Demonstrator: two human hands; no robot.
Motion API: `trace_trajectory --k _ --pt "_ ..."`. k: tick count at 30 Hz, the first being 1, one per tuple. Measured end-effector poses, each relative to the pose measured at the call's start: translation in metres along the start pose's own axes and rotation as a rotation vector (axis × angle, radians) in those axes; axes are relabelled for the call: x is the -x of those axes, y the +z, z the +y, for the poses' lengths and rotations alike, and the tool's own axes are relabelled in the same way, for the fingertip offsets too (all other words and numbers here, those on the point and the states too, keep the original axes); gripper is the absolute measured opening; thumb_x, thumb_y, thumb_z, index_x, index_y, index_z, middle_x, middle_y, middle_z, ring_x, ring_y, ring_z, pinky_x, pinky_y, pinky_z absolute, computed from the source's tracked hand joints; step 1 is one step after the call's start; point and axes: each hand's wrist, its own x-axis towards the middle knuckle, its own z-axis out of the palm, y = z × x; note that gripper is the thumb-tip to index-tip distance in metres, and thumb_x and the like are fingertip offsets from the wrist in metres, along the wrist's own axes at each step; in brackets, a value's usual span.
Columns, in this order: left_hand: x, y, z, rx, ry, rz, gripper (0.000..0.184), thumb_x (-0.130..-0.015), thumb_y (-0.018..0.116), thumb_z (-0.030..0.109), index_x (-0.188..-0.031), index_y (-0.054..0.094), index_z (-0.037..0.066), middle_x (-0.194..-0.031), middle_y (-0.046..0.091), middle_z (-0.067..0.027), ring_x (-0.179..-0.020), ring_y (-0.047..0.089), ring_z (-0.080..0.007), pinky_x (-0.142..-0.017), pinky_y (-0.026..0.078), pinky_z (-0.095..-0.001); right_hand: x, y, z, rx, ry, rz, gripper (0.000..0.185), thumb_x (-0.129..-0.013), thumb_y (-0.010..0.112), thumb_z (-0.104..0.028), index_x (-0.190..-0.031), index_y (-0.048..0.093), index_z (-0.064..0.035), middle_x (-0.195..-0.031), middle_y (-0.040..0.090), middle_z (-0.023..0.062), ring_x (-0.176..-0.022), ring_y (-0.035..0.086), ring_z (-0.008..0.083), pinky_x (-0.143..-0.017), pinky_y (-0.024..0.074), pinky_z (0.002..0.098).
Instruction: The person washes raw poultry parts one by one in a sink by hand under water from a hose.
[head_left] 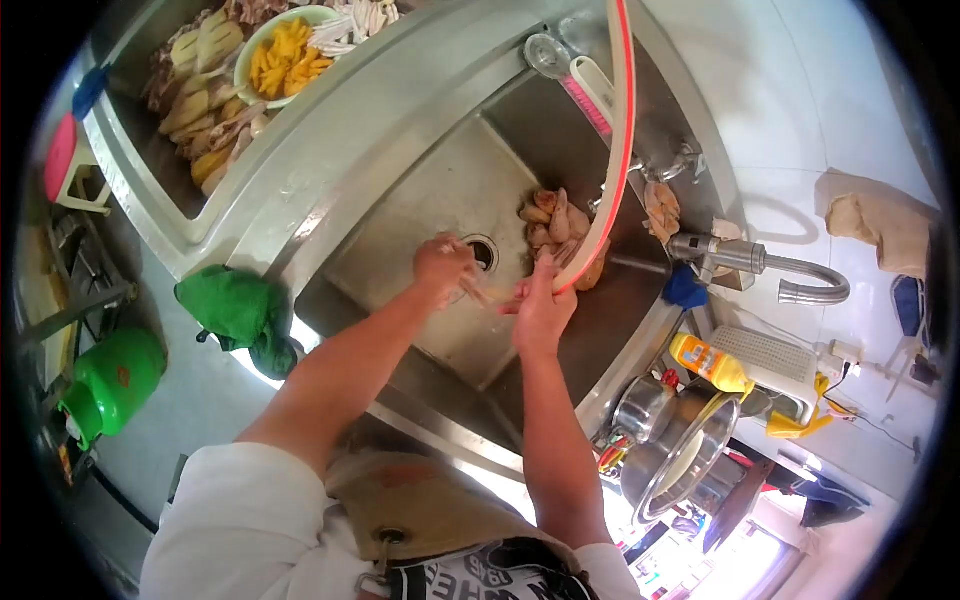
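Over the steel sink basin [420,205], my left hand [443,268] is closed beside the round drain [482,254]. A pale, pinkish piece of poultry [476,290] sticks out from its fingers toward my other hand. My right hand [545,308] is wrapped round the lower end of a clear hose with a red stripe [622,130], which arcs down from the top of the view. Just beyond that hand lies a heap of raw poultry pieces [560,222] in the basin, partly covered by the hose. Blur hides the exact hose tip.
Another basin at upper left holds raw poultry [205,110] and a bowl [245,80] of yellow pieces. A pink brush [588,103] and steel faucet [815,285] are along the wall side. Steel bowls [675,465] and a yellow bottle [712,363] stand right; a green cloth [235,305] hangs left.
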Motion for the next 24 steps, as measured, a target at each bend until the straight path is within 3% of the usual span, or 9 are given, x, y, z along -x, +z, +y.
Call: trace_trajectory --k 4,8,10,12,16,18,21,22,24 --pt "0.015 0.01 0.033 0.399 -0.046 0.219 0.01 -0.084 0.063 0.017 -0.091 0.059 0.01 -0.086 0.062 -0.0033 -0.074 0.06 -0.0159 -0.065 0.048 -0.0319 -0.019 0.0 0.025 0.112 0.051 0.026 0.038 -0.097 0.055 -0.032 -0.072 0.05 -0.0035 -0.064 0.051 0.0033 -0.051 0.049 0.0106 -0.044 0.0432 0.0293" --pt "0.051 0.023 0.059 0.394 -0.084 -0.019 0.017 -0.093 0.055 0.021 -0.101 0.058 0.006 -0.09 0.061 -0.0037 -0.089 0.06 -0.0176 -0.075 0.051 -0.0321 -0.035 0.017 0.052 0.149 -0.084 0.056 0.032 -0.095 0.059 -0.03 -0.08 0.053 -0.002 -0.069 0.052 0.0017 -0.055 0.051 0.0103 -0.044 0.0459 0.0285" --pt "0.051 0.025 0.052 0.346 -0.093 -0.106 0.02 -0.093 0.056 0.021 -0.106 0.056 0.006 -0.094 0.061 -0.0046 -0.091 0.061 -0.0186 -0.08 0.051 -0.0324 -0.043 0.013 0.044 0.173 -0.155 0.093 0.033 -0.096 0.057 -0.029 -0.083 0.055 0.0012 -0.073 0.055 0.0032 -0.063 0.052 0.0114 -0.054 0.0443 0.0304" --pt "0.051 0.026 0.052 0.219 -0.137 -0.233 0.016 -0.09 0.059 0.016 -0.103 0.058 0.006 -0.091 0.062 -0.0053 -0.075 0.06 -0.0176 -0.066 0.05 -0.0322 -0.055 0.01 0.03 0.175 -0.179 0.172 0.035 -0.097 0.055 -0.03 -0.084 0.057 0.0027 -0.073 0.055 0.0047 -0.07 0.052 0.0119 -0.06 0.0429 0.0318" --pt "0.071 0.032 0.067 -0.117 -0.252 -0.448 0.02 -0.088 0.057 0.008 -0.108 0.057 0.003 -0.083 0.06 -0.0069 -0.062 0.056 -0.0173 -0.054 0.047 -0.0323 -0.069 0.003 0.003 0.225 -0.146 0.199 0.037 -0.096 0.055 -0.032 -0.087 0.057 0.0035 -0.071 0.053 0.0036 -0.064 0.051 0.0132 -0.058 0.0441 0.0314" --pt "0.071 0.032 0.062 -0.199 -0.215 -0.423 0.018 -0.089 0.054 0.006 -0.107 0.055 0.002 -0.079 0.058 -0.007 -0.06 0.054 -0.0172 -0.052 0.045 -0.032 -0.073 -0.003 -0.001 0.268 -0.114 0.175 0.039 -0.095 0.055 -0.035 -0.088 0.057 0.0036 -0.073 0.055 0.0038 -0.063 0.053 0.0134 -0.057 0.0479 0.0304" --pt "0.062 0.031 0.058 -0.212 -0.144 -0.273 0.016 -0.09 0.052 0.007 -0.104 0.053 0.001 -0.073 0.054 -0.0064 -0.058 0.052 -0.017 -0.05 0.042 -0.0326 -0.055 -0.007 -0.029 0.071 0.095 0.191 0.038 -0.094 0.056 -0.037 -0.085 0.056 0.0007 -0.069 0.051 0.0035 -0.055 0.051 0.0136 -0.045 0.0502 0.0297" --pt "0.059 0.029 0.056 -0.198 -0.125 -0.207 0.015 -0.09 0.052 0.008 -0.103 0.053 0.002 -0.072 0.052 -0.0061 -0.058 0.051 -0.017 -0.05 0.042 -0.0329 -0.045 -0.004 -0.034 -0.007 0.047 0.157 0.036 -0.094 0.055 -0.036 -0.081 0.052 -0.0025 -0.065 0.046 0.0028 -0.05 0.048 0.0129 -0.035 0.0497 0.0294" --pt "0.049 0.025 0.048 -0.13 -0.183 -0.121 0.016 -0.092 0.048 0.018 -0.1 0.052 0.005 -0.075 0.053 -0.0063 -0.062 0.052 -0.0173 -0.055 0.045 -0.0326 -0.022 0.004 -0.045 -0.02 0.067 0.097 0.037 -0.095 0.055 -0.036 -0.079 0.05 -0.0028 -0.064 0.046 0.0032 -0.051 0.049 0.012 -0.037 0.0506 0.0292"
